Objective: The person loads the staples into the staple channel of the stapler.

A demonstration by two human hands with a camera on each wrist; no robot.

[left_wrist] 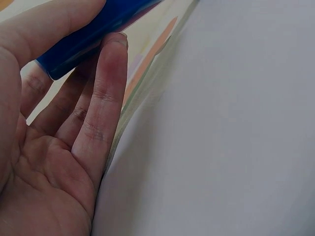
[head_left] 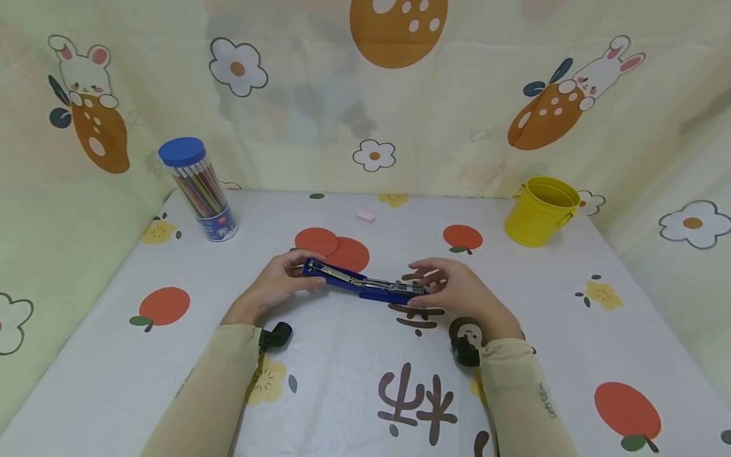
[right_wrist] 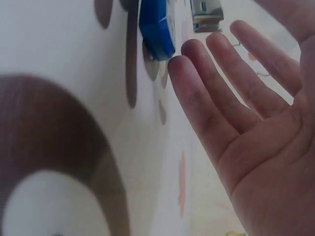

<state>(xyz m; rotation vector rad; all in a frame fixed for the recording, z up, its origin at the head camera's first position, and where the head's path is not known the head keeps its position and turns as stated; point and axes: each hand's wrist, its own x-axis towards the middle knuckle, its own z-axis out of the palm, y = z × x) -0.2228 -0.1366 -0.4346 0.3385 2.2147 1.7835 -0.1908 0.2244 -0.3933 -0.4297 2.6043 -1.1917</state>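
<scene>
A blue stapler (head_left: 388, 296) is spread open over the middle of the table, its metal inner parts facing up. My left hand (head_left: 276, 279) holds its left end, with the thumb along the near side and the fingers behind. In the left wrist view the blue end of the stapler (left_wrist: 74, 49) lies between thumb and fingers. At the other end is my right hand (head_left: 459, 289), its fingers loosely extended. The right wrist view shows those fingers (right_wrist: 204, 98) nearly straight, tips close to the stapler's blue end (right_wrist: 157, 32) and a metal part (right_wrist: 206, 14).
A clear jar of pencils (head_left: 200, 190) with a blue lid stands at the back left. At the back right is a yellow bucket (head_left: 537, 216). A small pink eraser-like block (head_left: 365, 216) lies behind the stapler. Printed cloth covers the table (head_left: 320, 393).
</scene>
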